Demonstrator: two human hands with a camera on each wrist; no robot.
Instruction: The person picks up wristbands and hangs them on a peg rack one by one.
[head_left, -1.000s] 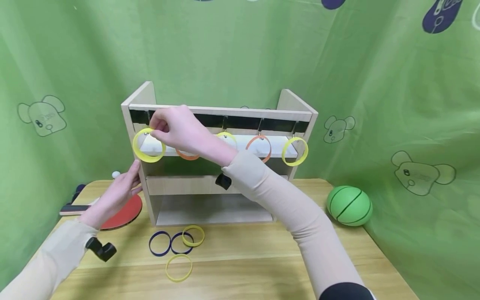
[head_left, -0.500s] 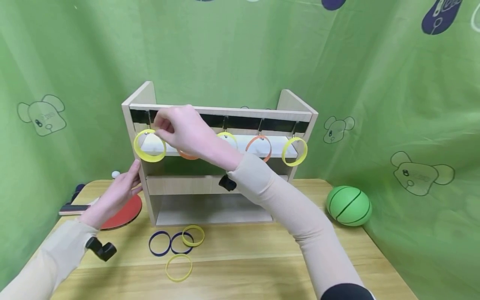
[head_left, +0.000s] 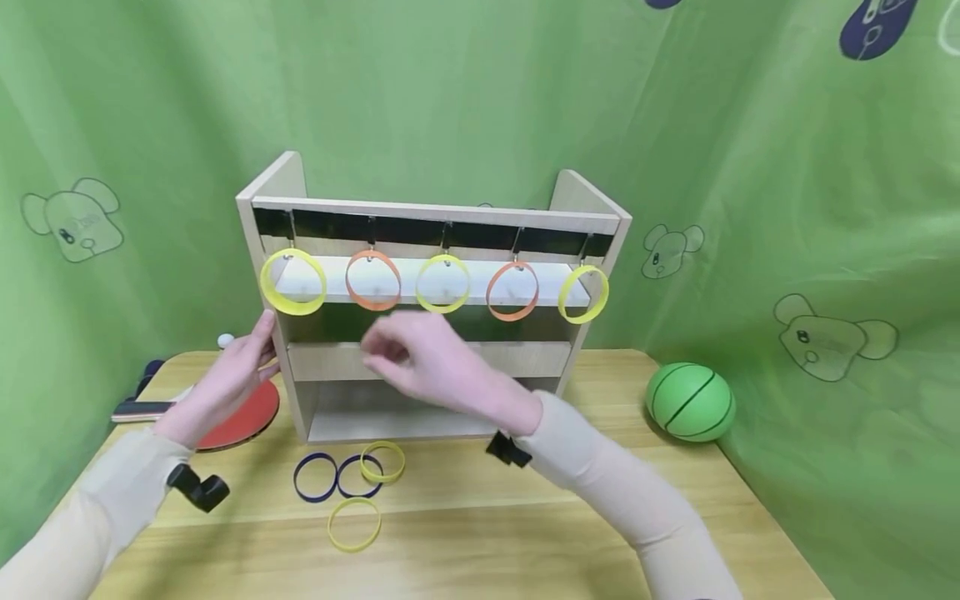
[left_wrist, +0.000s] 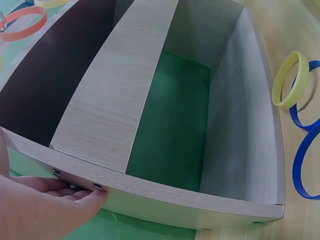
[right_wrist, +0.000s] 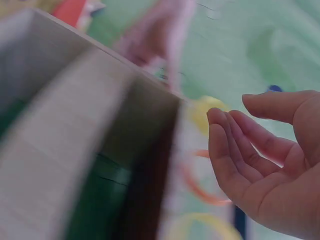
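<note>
My right hand (head_left: 435, 362) is in the air in front of the wooden shelf (head_left: 435, 206), below the hanging wristbands. Its fingers curl loosely, with a gap to the thumb and nothing between them. The fingers of my left hand (head_left: 228, 375) rest against the outside of the shelf's left side panel (left_wrist: 150, 188). Wristbands hang from a row of hooks on a black strip: yellow (head_left: 302, 308) at the left end, then orange (head_left: 372, 305), yellow (head_left: 442, 309), orange (head_left: 513, 316) and yellow (head_left: 582, 318).
On the table (head_left: 525, 533) before the shelf lie two dark blue wristbands (head_left: 315, 499) and two yellow ones (head_left: 354, 549), some overlapping. A red table tennis paddle (head_left: 243, 421) lies left of the shelf. A green ball (head_left: 690, 402) stands at the right, near the green curtain (head_left: 787, 208).
My right hand has left the leftmost yellow wristband and moved down and right, leaving that band hanging. The left hand stays at the side panel. The head view has shifted slightly.
</note>
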